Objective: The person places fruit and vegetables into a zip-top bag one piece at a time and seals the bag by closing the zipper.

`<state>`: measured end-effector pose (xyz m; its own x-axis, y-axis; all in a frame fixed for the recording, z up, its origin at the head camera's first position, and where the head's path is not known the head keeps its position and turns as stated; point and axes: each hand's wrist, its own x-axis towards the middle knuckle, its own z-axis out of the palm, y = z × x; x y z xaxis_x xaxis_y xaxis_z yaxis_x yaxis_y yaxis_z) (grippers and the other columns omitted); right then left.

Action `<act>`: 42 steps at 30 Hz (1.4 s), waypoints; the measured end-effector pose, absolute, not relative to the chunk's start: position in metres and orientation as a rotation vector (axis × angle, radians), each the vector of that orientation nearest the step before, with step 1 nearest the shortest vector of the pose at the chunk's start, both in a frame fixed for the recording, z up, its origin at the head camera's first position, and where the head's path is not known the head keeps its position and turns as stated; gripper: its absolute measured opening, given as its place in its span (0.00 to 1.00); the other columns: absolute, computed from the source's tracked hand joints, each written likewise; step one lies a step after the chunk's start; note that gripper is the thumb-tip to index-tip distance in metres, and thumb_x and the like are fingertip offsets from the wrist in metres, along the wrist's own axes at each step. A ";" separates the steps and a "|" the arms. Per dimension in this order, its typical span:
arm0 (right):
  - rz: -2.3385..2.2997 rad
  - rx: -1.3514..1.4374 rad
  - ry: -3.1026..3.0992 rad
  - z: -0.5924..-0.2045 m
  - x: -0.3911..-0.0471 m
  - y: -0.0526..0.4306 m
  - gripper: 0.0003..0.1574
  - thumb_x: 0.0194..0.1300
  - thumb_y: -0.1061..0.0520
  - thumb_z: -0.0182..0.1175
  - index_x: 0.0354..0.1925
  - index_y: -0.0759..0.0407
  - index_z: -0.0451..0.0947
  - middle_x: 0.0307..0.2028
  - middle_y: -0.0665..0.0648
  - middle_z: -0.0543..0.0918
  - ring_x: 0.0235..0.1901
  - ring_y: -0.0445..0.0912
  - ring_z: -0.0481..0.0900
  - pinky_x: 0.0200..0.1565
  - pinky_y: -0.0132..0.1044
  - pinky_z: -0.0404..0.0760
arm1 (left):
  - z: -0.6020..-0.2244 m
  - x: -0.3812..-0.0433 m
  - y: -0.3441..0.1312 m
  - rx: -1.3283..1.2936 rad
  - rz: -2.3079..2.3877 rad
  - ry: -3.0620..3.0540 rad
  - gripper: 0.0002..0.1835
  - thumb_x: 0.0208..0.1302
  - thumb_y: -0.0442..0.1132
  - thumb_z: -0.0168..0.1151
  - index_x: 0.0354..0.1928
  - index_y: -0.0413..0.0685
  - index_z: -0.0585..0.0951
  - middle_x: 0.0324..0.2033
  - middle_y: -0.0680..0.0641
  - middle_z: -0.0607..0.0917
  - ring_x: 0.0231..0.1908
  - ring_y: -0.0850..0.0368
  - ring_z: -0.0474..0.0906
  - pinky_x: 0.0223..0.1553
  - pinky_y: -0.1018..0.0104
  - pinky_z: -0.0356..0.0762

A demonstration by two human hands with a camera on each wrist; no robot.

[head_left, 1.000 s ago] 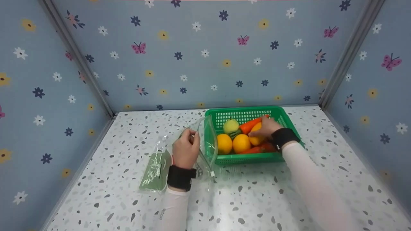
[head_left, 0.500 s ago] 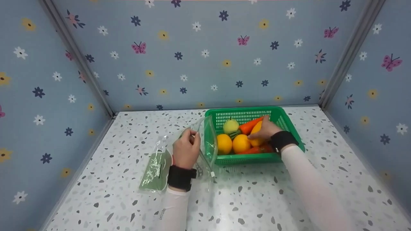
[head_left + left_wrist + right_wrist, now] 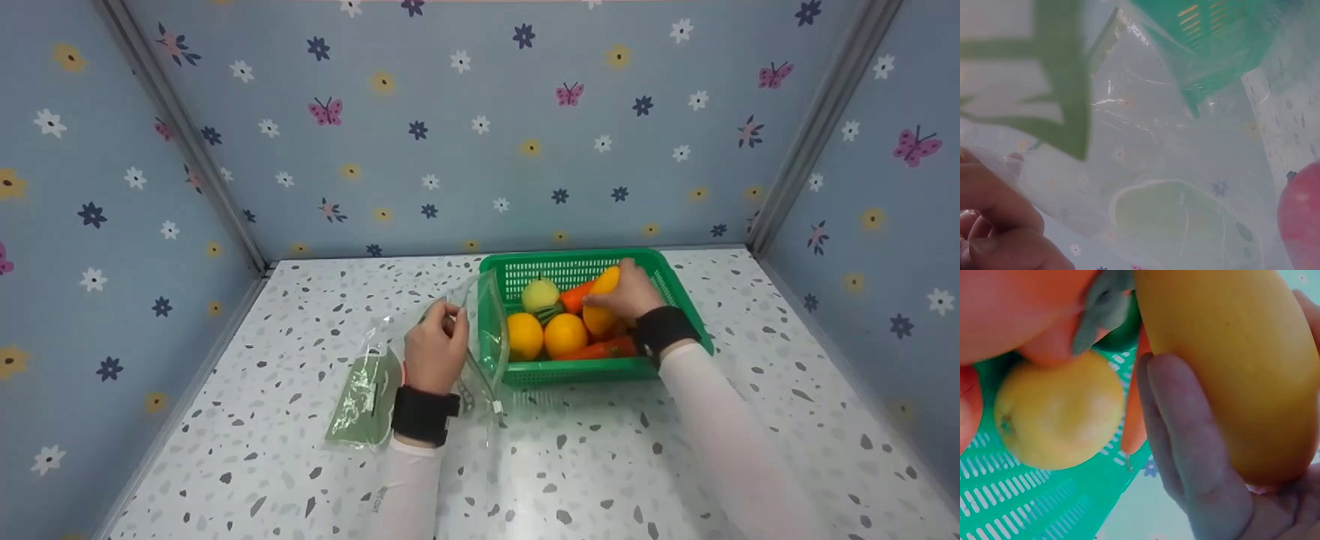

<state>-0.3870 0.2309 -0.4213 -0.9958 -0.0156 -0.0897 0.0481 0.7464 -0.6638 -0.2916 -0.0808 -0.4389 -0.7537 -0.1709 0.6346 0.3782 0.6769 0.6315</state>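
My right hand point(image 3: 630, 292) grips a yellow-orange mango point(image 3: 598, 318) in the green basket point(image 3: 581, 373). In the right wrist view the fingers lie along one side of the long, smooth mango point(image 3: 1235, 371). Left of the basket, my left hand point(image 3: 436, 345) pinches the edge of a clear zip bag point(image 3: 472, 397), whose mouth gapes toward the basket and overlaps its left wall. A white slider point(image 3: 496, 406) sits at the bag's edge. A red rounded thing with a green tip point(image 3: 1300, 219) shows at the right of the left wrist view.
Also in the basket are two oranges point(image 3: 565, 335), a pale green apple-like fruit point(image 3: 540, 295), an orange carrot point(image 3: 574, 298) and a red, elongated vegetable point(image 3: 600, 350). Green-printed clear plastic point(image 3: 364, 401) lies left of my left hand. Patterned walls point(image 3: 480, 150) enclose the speckled table point(image 3: 600, 465).
My right hand has tipped and raised the mango slightly within the basket, uncovering more of the red vegetable below. The left hand and the bag have stayed in place.
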 end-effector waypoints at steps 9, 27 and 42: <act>-1.251 -0.057 2.884 -0.402 -0.375 0.215 0.55 0.60 0.30 0.70 0.66 0.62 0.59 0.49 0.65 0.77 0.42 0.55 0.77 0.43 0.40 0.79 | -0.438 -0.292 -0.081 -0.154 -1.038 -2.209 0.06 0.69 0.38 0.64 0.35 0.43 0.82 0.16 0.49 0.79 0.17 0.62 0.67 0.23 0.63 0.67; -1.638 -0.822 2.391 -0.395 -0.317 0.120 0.40 0.67 0.62 0.65 0.70 0.58 0.58 0.60 0.65 0.71 0.51 0.55 0.75 0.53 0.40 0.81 | -0.434 -0.291 -0.079 -0.114 -1.095 -2.255 0.07 0.71 0.40 0.62 0.36 0.44 0.81 0.17 0.48 0.78 0.16 0.59 0.67 0.22 0.66 0.69; -0.996 -1.007 2.810 -0.429 -0.320 0.060 0.31 0.66 0.64 0.65 0.64 0.60 0.67 0.51 0.63 0.84 0.44 0.55 0.84 0.54 0.48 0.85 | -0.433 -0.287 -0.078 -0.141 -1.047 -2.204 0.07 0.71 0.39 0.63 0.35 0.43 0.82 0.16 0.47 0.79 0.16 0.56 0.70 0.22 0.62 0.69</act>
<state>-0.3197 0.0597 -0.4287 -0.7952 -0.5699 0.2070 -0.5730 0.5946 -0.5640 -0.2874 -0.0782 -0.4333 -0.7607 -0.1831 0.6227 0.3669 0.6702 0.6452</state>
